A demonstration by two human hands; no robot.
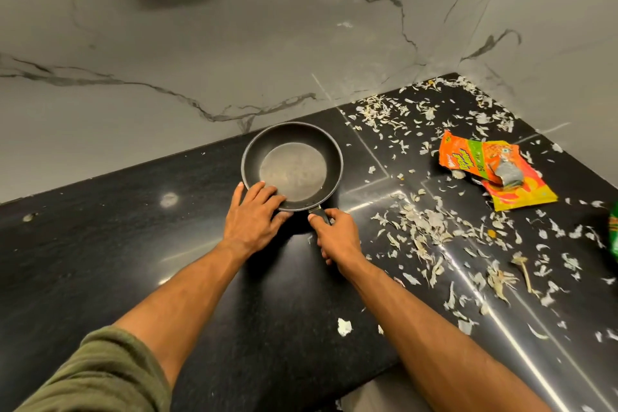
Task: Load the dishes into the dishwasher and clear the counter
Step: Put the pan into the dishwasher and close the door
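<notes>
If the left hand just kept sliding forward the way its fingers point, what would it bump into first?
Probably the far wall of the frying pan: the left hand rests on the near rim, fingers aimed across the inside. Beyond lies the marble backsplash.

Bare counter left of pan, peel scraps & wrapper clutter right

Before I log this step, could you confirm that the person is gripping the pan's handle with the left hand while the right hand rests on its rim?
Not quite: the hands are swapped. In the head view, the right hand grips the handle of the pan, while the left hand rests on its near rim.
</notes>
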